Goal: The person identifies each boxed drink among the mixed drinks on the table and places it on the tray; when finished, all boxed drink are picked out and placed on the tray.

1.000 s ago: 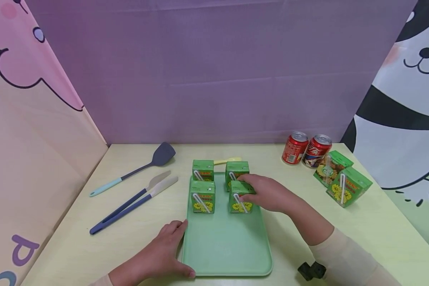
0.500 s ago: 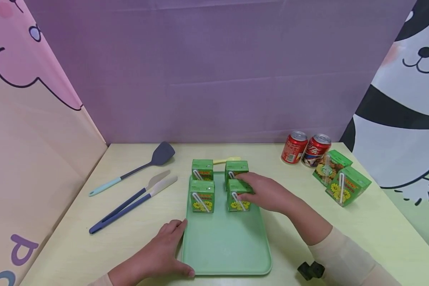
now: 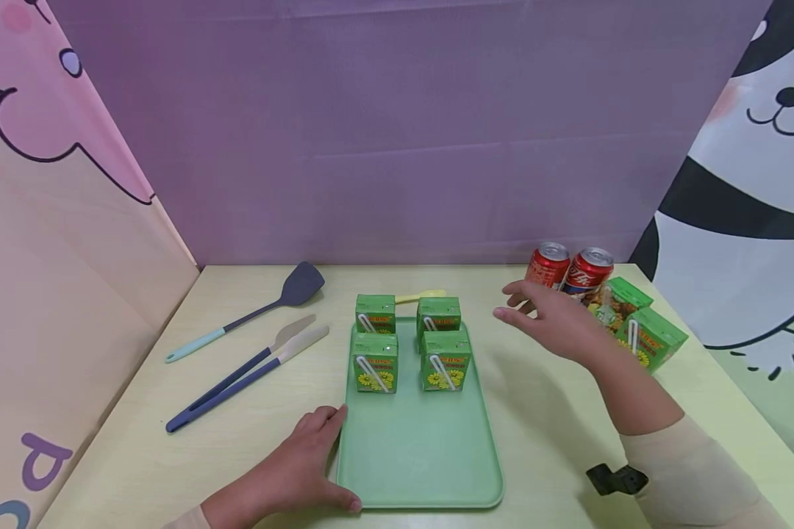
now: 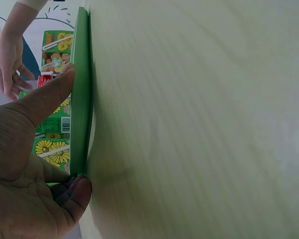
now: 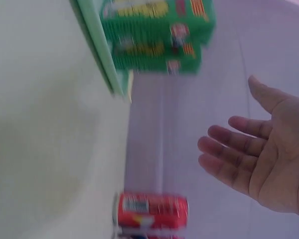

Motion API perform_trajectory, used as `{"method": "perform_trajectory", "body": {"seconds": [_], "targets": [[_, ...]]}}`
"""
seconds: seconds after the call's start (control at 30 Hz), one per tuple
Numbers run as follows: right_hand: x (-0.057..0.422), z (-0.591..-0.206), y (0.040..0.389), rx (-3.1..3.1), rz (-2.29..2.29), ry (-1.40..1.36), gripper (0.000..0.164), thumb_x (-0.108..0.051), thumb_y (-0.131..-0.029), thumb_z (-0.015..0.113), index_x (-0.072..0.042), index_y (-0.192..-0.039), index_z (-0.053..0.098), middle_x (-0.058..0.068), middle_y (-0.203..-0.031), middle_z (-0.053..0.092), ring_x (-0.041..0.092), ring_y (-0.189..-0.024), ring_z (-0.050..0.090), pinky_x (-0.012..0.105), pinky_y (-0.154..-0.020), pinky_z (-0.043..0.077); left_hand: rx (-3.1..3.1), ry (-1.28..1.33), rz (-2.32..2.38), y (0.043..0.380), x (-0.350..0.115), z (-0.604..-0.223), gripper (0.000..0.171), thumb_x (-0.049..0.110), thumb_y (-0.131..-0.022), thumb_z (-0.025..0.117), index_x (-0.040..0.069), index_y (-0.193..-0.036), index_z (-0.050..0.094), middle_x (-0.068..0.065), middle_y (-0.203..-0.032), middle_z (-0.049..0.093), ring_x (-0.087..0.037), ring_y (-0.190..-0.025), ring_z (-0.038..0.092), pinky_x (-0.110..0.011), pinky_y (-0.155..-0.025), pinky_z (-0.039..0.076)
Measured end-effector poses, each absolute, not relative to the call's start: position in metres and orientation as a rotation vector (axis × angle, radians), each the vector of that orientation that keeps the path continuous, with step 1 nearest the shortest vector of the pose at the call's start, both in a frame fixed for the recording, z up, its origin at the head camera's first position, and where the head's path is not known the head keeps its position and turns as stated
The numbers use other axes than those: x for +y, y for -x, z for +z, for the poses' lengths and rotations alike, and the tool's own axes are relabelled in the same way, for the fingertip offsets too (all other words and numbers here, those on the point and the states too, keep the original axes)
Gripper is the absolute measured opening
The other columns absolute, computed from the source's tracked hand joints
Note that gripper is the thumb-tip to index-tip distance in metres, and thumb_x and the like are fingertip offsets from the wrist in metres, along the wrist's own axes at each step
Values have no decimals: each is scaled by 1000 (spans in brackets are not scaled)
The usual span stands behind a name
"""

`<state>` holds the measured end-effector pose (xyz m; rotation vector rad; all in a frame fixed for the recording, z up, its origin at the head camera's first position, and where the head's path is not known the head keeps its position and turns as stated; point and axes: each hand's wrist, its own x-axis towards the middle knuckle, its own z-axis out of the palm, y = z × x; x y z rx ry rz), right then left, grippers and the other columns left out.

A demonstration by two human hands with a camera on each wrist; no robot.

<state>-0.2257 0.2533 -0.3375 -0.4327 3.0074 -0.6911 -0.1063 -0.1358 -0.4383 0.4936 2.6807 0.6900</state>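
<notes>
My left hand [image 3: 307, 459] holds the green tray [image 3: 423, 455] at its front left corner, thumb along the front edge and fingers at the left edge. In the left wrist view, the curled fingertips [image 4: 79, 191] meet the tray's rim. Several green juice boxes with white straws stand in two columns on the tray's far half, among them the front left juice box [image 3: 375, 365] and the front right juice box [image 3: 445, 361]. My right hand [image 3: 556, 319] is in the air right of the tray, palm bare and fingers spread, partly in front of two red cans [image 5: 152, 211].
Two more juice boxes [image 3: 648, 339] lie at the table's right, beside the cans. To the left are a dark spatula [image 3: 301, 285] with a light blue handle and blue-handled tongs [image 3: 248, 386]. Behind the tray lies a yellow utensil [image 3: 410, 298]. A purple backdrop [image 3: 397, 147] closes the rear.
My right hand has let go of the front right juice box and moved right and back toward the cans. That box shifted slightly left earlier. My left hand stays at the tray.
</notes>
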Motion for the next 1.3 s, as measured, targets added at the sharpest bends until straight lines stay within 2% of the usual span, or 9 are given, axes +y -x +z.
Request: {"method": "perform_trajectory", "body": {"seconds": [0.13, 0.27, 0.4, 0.5, 0.67, 0.87, 1.07, 1.2, 1.3], "targets": [[283, -328, 229, 3070, -647, 329, 69, -64, -92, 51, -9, -133, 53, 16, -123, 62, 36, -112, 58, 54, -86, 51, 2669, -479, 693, 106, -136, -437, 132, 70, -56, 83, 3, -154, 26, -13, -151, 32, -28, -133, 34, -51, -107, 41], [315, -324, 236, 3101, -598, 216, 84, -70, -89, 48, -2, -138, 46, 25, -129, 56, 44, -116, 53, 61, -88, 48, 2670, -474, 695, 105, -136, -437, 132, 70, -56, 83, 4, -154, 26, -13, -152, 32, -28, -133, 34, -51, -107, 41], [345, -327, 241, 3148, -546, 28, 96, -74, -87, 45, 1, -147, 35, 33, -141, 39, 53, -126, 35, 72, -94, 37, 2672, -475, 694, 105, -137, -436, 132, 70, -56, 83, 4, -154, 26, -12, -152, 31, -28, -133, 34, -51, -107, 42], [366, -334, 244, 3179, -519, -140, 100, -73, -88, 47, 2, -151, 26, 37, -145, 28, 58, -127, 26, 75, -93, 33, 2667, -474, 694, 106, -137, -436, 132, 70, -56, 83, 4, -155, 26, -12, -152, 31, -28, -134, 34, -51, -107, 41], [392, -343, 250, 3064, -469, -295, 113, -78, -86, 44, 10, -150, 14, 44, -140, 27, 63, -121, 29, 74, -90, 37, 2655, -462, 700, 106, -137, -436, 132, 70, -55, 83, 4, -155, 26, -13, -152, 31, -28, -134, 33, -52, -107, 41], [407, -346, 257, 2855, -424, -295, 119, -82, -86, 33, 21, -142, 13, 45, -133, 36, 61, -116, 41, 70, -90, 42, 2657, -463, 698, 106, -136, -435, 132, 70, -55, 84, 5, -155, 26, -12, -152, 31, -28, -134, 33, -51, -107, 41], [411, -348, 259, 2885, -417, -268, 111, -77, -87, 42, 21, -136, 26, 40, -120, 49, 50, -100, 54, 59, -76, 52, 2661, -475, 691, 105, -136, -435, 131, 70, -56, 83, 5, -155, 26, -12, -152, 32, -27, -133, 34, -51, -107, 41], [408, -348, 258, 2941, -409, -214, 99, -68, -89, 52, 17, -134, 33, 36, -115, 54, 46, -95, 56, 51, -67, 52, 2668, -487, 695, 105, -136, -436, 131, 70, -56, 83, 4, -154, 26, -11, -152, 32, -27, -133, 34, -51, -107, 41], [402, -347, 257, 2957, -420, -175, 95, -64, -88, 57, 15, -134, 34, 34, -114, 56, 45, -95, 56, 49, -66, 52, 2673, -493, 696, 105, -137, -436, 131, 69, -56, 83, 4, -154, 26, -11, -152, 32, -27, -133, 34, -51, -107, 41]]}}
